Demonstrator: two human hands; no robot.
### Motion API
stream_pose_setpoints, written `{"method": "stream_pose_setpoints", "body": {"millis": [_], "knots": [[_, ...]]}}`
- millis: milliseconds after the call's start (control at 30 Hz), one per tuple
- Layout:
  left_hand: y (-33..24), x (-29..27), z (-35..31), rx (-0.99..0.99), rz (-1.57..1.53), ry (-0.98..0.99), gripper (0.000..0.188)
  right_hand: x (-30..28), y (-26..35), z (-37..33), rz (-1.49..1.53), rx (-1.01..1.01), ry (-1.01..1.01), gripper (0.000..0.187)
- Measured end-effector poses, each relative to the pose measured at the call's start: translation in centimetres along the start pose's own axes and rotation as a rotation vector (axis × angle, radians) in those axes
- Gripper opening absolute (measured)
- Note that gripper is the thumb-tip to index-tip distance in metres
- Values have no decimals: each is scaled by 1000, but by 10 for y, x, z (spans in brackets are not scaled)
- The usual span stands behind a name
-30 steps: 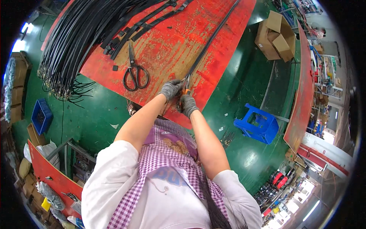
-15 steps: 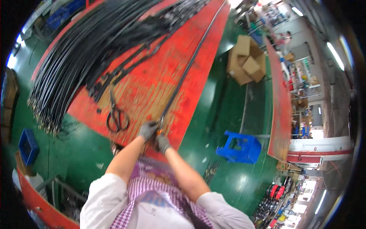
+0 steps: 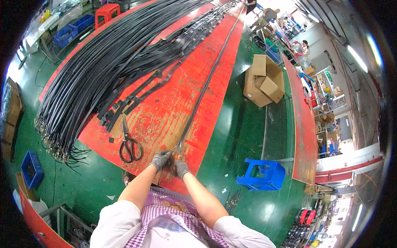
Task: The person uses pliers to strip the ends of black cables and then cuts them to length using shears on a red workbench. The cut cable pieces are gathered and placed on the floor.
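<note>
My left hand (image 3: 161, 159), in a grey glove, is closed at the near end of a long black cable (image 3: 197, 103). Beside it my right hand (image 3: 181, 167), gloved alike, is closed round the same end. A small orange patch shows by the right fingers; what it belongs to is too small to tell. The cable runs away from me along the right side of the red table (image 3: 219, 89). Black-handled scissors (image 3: 130, 149) lie left of my hands, blades pointing away. Short black strap pieces (image 3: 124, 105) lie beyond them.
A thick bundle of black cables (image 3: 95, 70) covers the table's left side, its ends hanging over the edge. On the green floor at right stand a blue stool (image 3: 264, 175) and an open cardboard box (image 3: 254, 89). A blue crate (image 3: 31, 168) sits at left. People stand far off.
The whole view has shifted a little and become sharper. Both hands stay close together at the cable's near end; the scissors and bundle lie as before.
</note>
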State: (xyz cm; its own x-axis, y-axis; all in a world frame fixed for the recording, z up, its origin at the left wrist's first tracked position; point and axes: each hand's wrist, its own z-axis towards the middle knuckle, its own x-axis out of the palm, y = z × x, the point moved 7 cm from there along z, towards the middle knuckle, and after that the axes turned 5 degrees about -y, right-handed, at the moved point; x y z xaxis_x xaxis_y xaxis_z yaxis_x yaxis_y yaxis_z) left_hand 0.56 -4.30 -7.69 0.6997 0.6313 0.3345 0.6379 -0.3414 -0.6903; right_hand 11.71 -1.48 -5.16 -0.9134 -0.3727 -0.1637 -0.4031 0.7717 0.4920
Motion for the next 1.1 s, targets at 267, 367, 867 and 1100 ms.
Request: {"method": "stream_pose_setpoints", "body": {"millis": [267,367,867,1100], "knots": [[-10,16,-9,-67,79,-55,31,-21,-9,35,-144,-145,-23,28],[-4,4,5,27,308,-121,36,-16,-19,33,36,-114,18,23],[-19,17,-18,-180,20,-2,30,-18,-27,46,-137,-32,-21,11],[-30,13,-22,-155,119,-49,33,-10,-12,23,-80,-23,-55,14]]}}
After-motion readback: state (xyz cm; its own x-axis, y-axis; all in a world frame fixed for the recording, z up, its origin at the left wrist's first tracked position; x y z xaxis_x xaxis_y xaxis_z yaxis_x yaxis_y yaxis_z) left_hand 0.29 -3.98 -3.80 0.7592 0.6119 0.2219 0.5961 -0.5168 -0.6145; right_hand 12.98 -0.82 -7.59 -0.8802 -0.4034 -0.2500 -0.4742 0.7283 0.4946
